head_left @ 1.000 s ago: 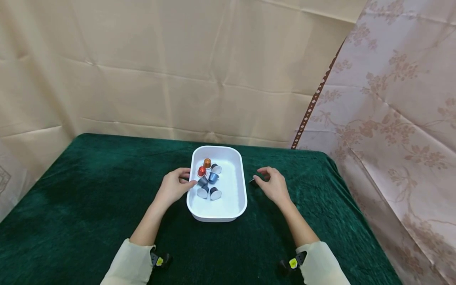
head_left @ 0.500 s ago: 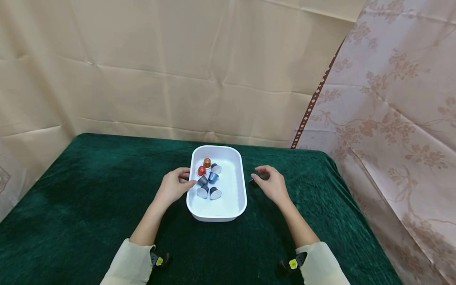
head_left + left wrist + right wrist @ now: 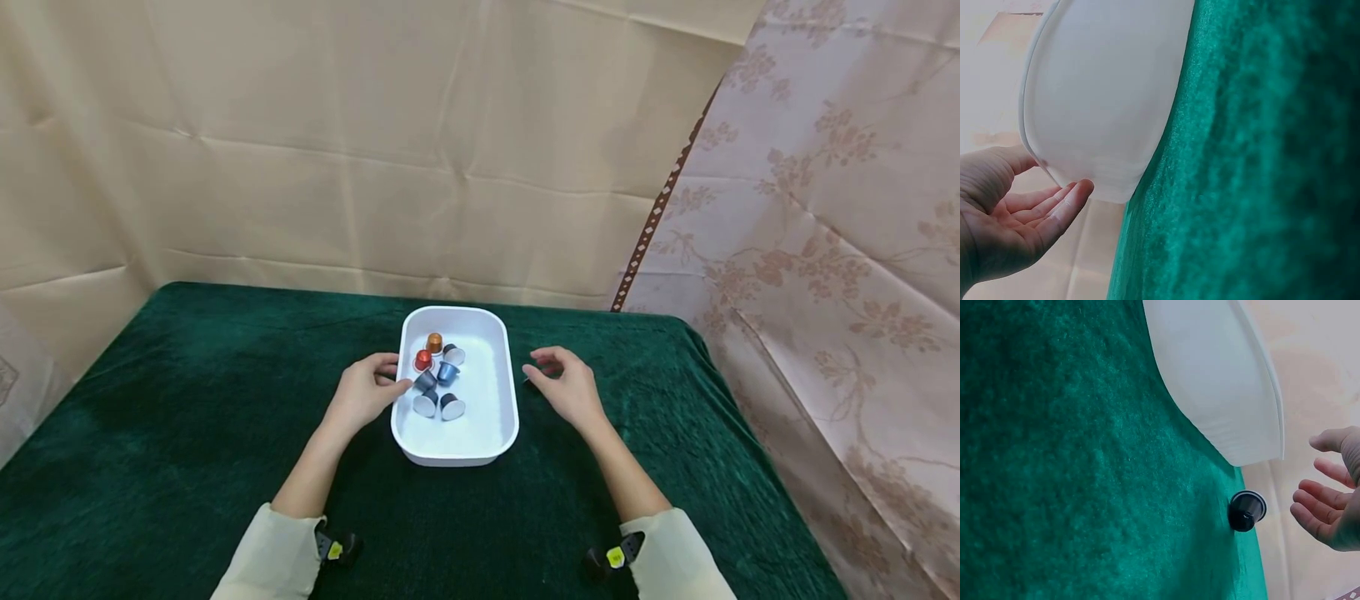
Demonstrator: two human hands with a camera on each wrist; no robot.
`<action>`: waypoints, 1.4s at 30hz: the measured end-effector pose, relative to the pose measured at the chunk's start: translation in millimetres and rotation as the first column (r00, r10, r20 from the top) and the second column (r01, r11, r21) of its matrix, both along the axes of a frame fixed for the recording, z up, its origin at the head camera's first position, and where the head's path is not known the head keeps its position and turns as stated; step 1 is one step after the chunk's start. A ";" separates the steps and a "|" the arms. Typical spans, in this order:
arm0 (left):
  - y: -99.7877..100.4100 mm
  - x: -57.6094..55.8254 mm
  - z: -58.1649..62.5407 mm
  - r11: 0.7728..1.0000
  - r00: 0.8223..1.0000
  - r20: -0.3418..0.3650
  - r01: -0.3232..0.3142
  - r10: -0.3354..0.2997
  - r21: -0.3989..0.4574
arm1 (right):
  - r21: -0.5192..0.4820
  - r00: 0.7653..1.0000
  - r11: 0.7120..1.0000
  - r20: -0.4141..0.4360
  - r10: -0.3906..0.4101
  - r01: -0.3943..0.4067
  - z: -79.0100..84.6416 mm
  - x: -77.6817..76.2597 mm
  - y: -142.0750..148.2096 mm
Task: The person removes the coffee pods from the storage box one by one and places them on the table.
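Observation:
A white tray (image 3: 487, 392) holds several coffee capsules: an orange one (image 3: 435, 342), a red one (image 3: 423, 359), a blue one (image 3: 447, 372), a grey one (image 3: 426, 381) and dark ones with pale lids (image 3: 452, 407). My left hand (image 3: 363, 393) grips its left side, thumb at the rim and fingers along the outer wall (image 3: 1104, 87). To the right of the tray, a black coffee capsule (image 3: 1246, 511) rests on the green cloth. My right hand (image 3: 1335, 500) hovers near it, fingers parted and holding nothing. In the head view its thumb hides most of that capsule.
Dark green velvet cloth (image 3: 225, 400) covers the table. Its back edge meets a beige curtain (image 3: 300, 167). A pink floral curtain (image 3: 825, 250) hangs down on the right. Each wrist wears a small black camera.
My right hand has shifted slightly left towards the tray, and its thumb covers more of the black capsule. My left hand stays at the tray's side.

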State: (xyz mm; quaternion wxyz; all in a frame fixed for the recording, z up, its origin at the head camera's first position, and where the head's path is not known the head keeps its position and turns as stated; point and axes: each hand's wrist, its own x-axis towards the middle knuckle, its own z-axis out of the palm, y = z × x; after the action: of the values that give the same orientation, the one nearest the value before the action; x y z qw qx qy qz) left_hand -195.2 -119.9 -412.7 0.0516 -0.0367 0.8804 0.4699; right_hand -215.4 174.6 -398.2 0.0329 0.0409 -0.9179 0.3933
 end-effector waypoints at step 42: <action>0.8 -0.9 1.1 1.000 1.000 0.009 -0.006 0.006 -0.001 | -0.004 0.999 1.000 -0.024 0.028 -0.029 9.2 8.0 -14.4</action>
State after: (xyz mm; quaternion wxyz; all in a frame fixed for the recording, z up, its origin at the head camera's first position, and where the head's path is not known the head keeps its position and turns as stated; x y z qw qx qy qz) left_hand -196.1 -119.1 -411.6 0.0539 -0.0416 0.8803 0.4696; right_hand -207.4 160.2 -389.0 0.0381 0.0586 -0.9159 0.3952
